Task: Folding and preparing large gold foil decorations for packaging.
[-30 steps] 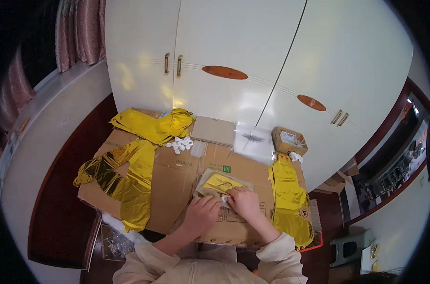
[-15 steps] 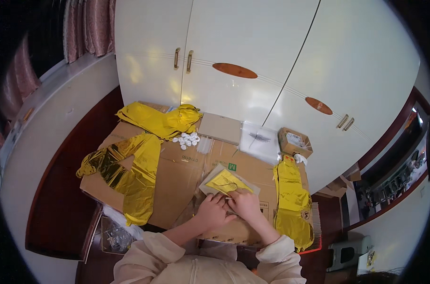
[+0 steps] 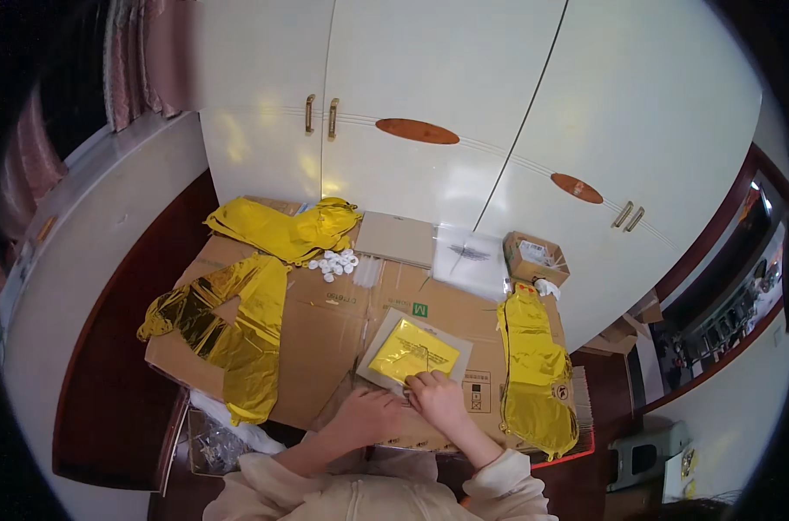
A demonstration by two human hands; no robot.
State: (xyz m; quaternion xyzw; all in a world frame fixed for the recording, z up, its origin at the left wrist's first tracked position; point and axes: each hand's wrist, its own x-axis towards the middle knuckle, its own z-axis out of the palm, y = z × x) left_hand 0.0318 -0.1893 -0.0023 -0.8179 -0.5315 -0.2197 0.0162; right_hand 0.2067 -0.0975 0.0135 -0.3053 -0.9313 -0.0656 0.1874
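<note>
A flat packet lies on the cardboard in front of me, with a folded yellow foil sheet over a greyish card. Dark print and a thin dark line show on the yellow. At the packet's near edge my right hand has its fingers bent and pressed together on it. My left hand is just to the left and nearer to me, its fingers curled close to the right fingertips. What the left fingers hold, if anything, is too small to make out.
Yellow foil pieces cover the left side, and a yellow foil strip lies at the right. Along the back are white round pieces, a grey card, a clear plastic sheet and a small carton. White cabinets stand behind.
Both hands have drawn back toward me, uncovering more of the yellow packet. The left hand has shifted slightly left, and the view has tilted a little.
</note>
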